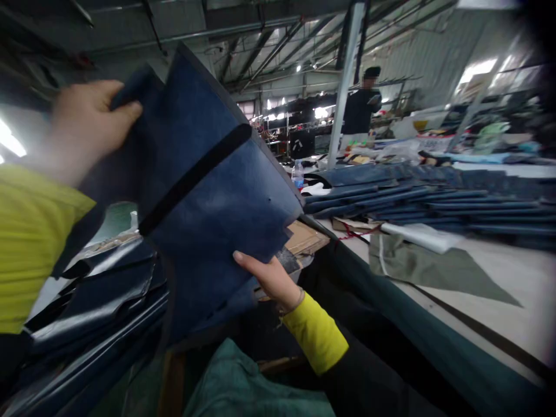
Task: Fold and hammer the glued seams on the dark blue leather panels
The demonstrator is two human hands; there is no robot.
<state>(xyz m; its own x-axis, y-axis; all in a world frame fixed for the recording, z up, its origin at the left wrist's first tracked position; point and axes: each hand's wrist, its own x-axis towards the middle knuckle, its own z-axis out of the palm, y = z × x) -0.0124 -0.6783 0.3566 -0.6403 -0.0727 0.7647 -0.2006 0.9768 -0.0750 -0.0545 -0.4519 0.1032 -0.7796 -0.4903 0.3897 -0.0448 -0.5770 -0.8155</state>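
A large dark blue sheet of material is held up in front of me, tilted, with a black strap running diagonally across it. My left hand pinches its upper left corner between thumb and fingers. Lower down, my right hand grips the bottom right edge, thumb on the near face and fingers hidden behind. Notches show in the sheet's top and right edges. At the lower left, a pile of similar dark blue pieces lies below my left arm.
To the right, a white table bears a stack of folded blue pieces and an olive cloth. Cardboard sits behind the sheet. A plastic bottle and a slanted white post stand farther back, near another person.
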